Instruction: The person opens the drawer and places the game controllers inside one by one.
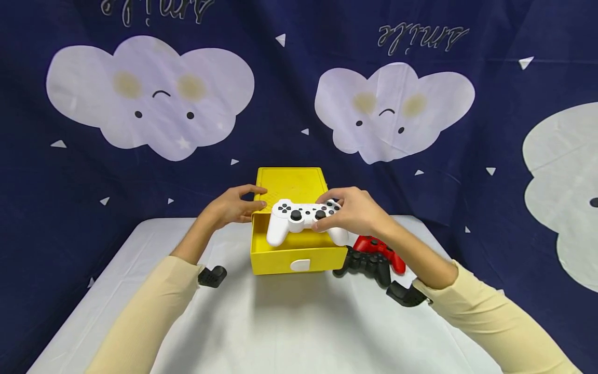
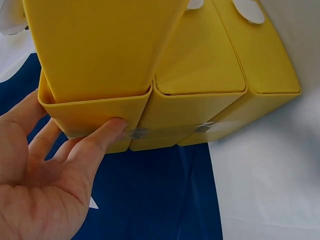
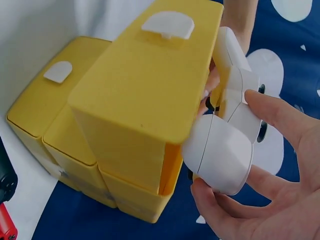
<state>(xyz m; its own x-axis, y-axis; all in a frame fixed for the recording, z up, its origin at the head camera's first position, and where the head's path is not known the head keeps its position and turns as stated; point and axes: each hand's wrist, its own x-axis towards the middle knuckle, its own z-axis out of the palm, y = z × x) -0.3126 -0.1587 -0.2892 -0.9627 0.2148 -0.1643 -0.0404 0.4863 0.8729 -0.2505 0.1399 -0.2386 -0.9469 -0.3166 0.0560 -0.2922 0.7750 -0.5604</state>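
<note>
Right-hand grip [image 1: 357,210] is clamped on the white controller [image 1: 303,210], thumb on one face and fingers on the other, parted only by the controller's thickness. It has hold of the controller's right side, just right of the frame's centre in the head view, with the buttons and sticks turned towards the camera. Just below lies the pulled-out top drawer [image 1: 280,263] of the yellow drawer unit [image 1: 291,182] (whether controller and drawer touch, I cannot tell).

Left-hand grip [image 1: 233,205], left of centre, is set on the unit's upper left edge; the left wrist view has the thumb pressed on the taped side wall and other fingers reaching round the top, casing in between.

At lower right of centre in the head view, a black controller [image 1: 369,264] rests on the white-covered table [image 1: 289,327] beside the unit, overlapping a red controller [image 1: 374,245]. Both wrist views take in three stacked drawers, with white knobs on their yellow fronts.
</note>
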